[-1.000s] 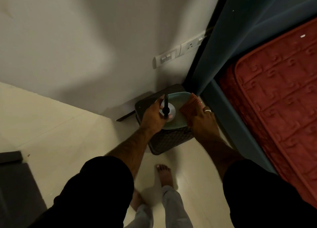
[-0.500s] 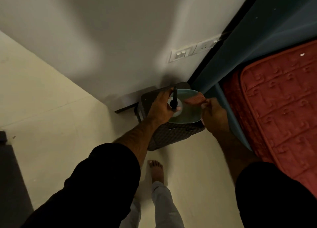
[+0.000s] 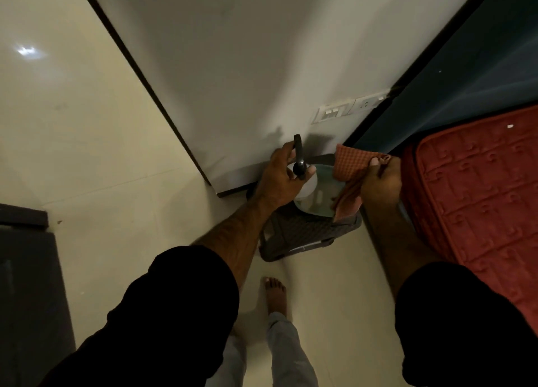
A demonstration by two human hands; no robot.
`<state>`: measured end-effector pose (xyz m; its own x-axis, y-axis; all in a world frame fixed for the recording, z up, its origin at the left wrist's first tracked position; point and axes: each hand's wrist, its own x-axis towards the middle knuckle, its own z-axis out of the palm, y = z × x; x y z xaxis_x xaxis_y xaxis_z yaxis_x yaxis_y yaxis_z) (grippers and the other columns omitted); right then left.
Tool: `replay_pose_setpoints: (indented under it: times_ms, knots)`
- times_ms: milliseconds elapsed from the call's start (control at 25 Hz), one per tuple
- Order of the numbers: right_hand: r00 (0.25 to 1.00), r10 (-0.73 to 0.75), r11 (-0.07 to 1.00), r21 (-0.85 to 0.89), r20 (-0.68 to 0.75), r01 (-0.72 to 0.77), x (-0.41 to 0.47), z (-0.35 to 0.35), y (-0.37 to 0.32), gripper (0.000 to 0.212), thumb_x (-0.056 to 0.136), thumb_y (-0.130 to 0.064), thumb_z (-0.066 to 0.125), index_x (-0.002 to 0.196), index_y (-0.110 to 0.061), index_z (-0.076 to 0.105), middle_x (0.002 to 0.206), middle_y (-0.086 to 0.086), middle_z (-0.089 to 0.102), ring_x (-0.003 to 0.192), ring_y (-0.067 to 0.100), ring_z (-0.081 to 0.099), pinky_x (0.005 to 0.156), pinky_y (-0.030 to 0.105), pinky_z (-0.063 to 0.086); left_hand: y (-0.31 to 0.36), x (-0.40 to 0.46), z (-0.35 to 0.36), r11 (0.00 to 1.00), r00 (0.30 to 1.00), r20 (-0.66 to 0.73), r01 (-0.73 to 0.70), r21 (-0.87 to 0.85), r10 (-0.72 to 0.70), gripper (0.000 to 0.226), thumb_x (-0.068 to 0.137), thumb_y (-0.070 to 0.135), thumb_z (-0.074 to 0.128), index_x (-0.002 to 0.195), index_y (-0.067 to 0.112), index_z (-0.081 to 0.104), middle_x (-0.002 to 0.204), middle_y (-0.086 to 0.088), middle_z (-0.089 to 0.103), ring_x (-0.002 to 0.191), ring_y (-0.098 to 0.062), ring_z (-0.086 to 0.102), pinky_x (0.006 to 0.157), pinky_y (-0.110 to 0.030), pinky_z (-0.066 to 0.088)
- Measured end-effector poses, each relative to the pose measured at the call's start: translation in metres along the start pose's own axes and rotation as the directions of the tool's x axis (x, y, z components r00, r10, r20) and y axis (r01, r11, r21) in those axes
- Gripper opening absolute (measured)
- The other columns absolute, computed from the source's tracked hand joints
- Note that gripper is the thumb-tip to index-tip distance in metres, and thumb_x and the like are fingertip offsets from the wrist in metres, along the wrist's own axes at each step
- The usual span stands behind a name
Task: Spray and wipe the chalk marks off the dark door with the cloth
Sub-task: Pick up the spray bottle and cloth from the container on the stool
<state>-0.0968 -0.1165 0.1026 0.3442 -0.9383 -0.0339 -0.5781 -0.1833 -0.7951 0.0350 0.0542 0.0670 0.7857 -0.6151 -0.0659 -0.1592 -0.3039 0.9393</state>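
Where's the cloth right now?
In the head view, right of centre: the orange cloth is pinched in the right hand, hanging over the pale tray, beside the spray bottle.

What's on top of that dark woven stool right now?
A pale green tray lies on the dark woven stool. The left hand and orange cloth cover part of the tray; anything there is hidden.

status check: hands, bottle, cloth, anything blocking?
Left hand grips spray bottle. Right hand pinches orange cloth. Both over the stool and its plate. No chalk marks in view; nothing blocking.
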Motion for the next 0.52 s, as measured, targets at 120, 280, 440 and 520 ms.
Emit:
replay_pose_setpoints:
  times_ms: [120,280,440,520]
  knots:
    - [0.942,0.259,0.930,0.206,0.213,-0.303,-0.021,0.019,-0.035,0.053,0.096,-0.025,0.076,0.140,-0.006,0.052,0.132,0.015,0.066,0.115,0.027,0.065,0.099,0.042,0.057,0.009,-0.018,-0.043,0.998,0.998,-0.052,-0.043,0.053,0.046,0.050,0.094,0.047,0.077,0.129,0.017,0.058,0.115,-0.001,0.059,0.102,-0.016,0.062,0.077,-0.019,0.049]
    - [0.779,0.304,0.805,0.289,0.548,-0.518,-0.041,0.044,-0.073,0.069,0.074,0.007,0.081,0.139,0.002,0.058,0.127,0.019,0.071,0.117,0.042,0.069,0.096,0.049,0.061,0.013,-0.049,-0.107,0.999,0.976,-0.219,0.014,0.050,-0.003,0.042,0.100,0.050,0.066,0.124,0.017,0.057,0.101,0.005,0.064,0.092,-0.016,0.068,0.079,-0.028,0.055]
    - [0.699,0.303,0.764,0.273,0.648,-0.584,-0.083,0.066,-0.144,0.043,0.090,0.026,0.051,0.127,0.008,0.063,0.118,0.019,0.067,0.119,0.041,0.061,0.094,0.042,0.055,0.019,-0.083,-0.180,0.990,0.918,-0.371,0.122,-0.068,-0.139,0.039,0.103,0.050,0.060,0.123,0.017,0.054,0.090,0.001,0.068,0.076,-0.020,0.076,0.073,-0.037,0.063]
    - [0.622,0.296,0.752,0.225,0.725,-0.620,-0.104,0.080,-0.176,0.035,0.097,0.019,0.046,0.114,-0.003,0.067,0.115,0.016,0.069,0.118,0.039,0.060,0.088,0.046,0.056,0.028,-0.108,-0.220,0.986,0.888,-0.430,0.136,-0.093,-0.163,0.032,0.105,0.047,0.058,0.117,0.019,0.051,0.083,0.001,0.066,0.063,-0.021,0.076,0.061,-0.030,0.057]
